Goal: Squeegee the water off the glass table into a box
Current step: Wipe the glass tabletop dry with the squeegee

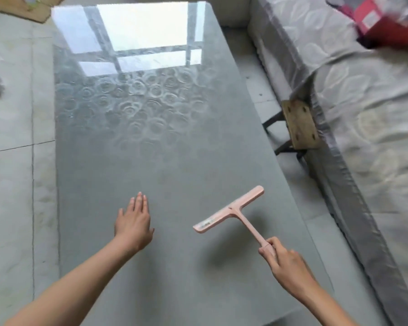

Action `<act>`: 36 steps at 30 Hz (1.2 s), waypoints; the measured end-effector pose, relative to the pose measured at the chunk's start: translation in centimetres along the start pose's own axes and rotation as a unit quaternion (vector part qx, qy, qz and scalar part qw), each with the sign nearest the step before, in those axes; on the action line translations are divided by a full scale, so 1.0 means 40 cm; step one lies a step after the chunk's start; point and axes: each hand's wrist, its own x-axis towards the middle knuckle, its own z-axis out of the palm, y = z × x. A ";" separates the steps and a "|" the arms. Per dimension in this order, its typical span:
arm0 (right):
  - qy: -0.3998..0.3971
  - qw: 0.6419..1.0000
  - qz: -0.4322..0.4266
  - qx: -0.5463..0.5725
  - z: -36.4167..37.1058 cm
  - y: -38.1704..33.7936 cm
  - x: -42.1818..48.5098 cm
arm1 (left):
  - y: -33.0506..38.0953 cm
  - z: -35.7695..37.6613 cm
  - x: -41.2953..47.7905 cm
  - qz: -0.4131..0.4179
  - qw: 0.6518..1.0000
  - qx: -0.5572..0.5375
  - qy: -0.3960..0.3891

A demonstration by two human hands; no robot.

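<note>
A long glass table (165, 161) runs from the near edge to the far end, with a window reflected on its far half and a ring pattern showing in its middle. My right hand (285, 264) grips the end of the handle of a pink T-shaped squeegee (231, 211), whose blade hangs tilted above the near right part of the glass. My left hand (133, 222) is stretched out flat with straight fingers over the near middle of the table. No box for the water is in view, and I cannot make out water on the glass.
A sofa with a grey patterned cover (353, 128) runs along the right side, with a wooden bracket (300, 124) at its frame. A red box (386, 22) lies on it at the far right. Pale floor tiles (14, 128) are on the left, and cardboard (26, 5) lies at the far left.
</note>
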 end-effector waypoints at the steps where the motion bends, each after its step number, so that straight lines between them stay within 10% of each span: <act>1: 0.000 1.000 -0.002 -0.009 -0.010 0.048 -0.024 | 0.042 0.003 -0.004 0.010 1.000 0.006 0.001; 18: -0.044 0.993 -0.024 -0.107 -0.063 0.788 -0.372 | 0.638 0.128 -0.126 0.067 0.994 0.074 -0.042; 36: 0.007 0.995 -0.072 -0.064 0.036 0.603 -0.219 | 0.591 0.160 -0.085 0.080 0.996 -0.036 -0.004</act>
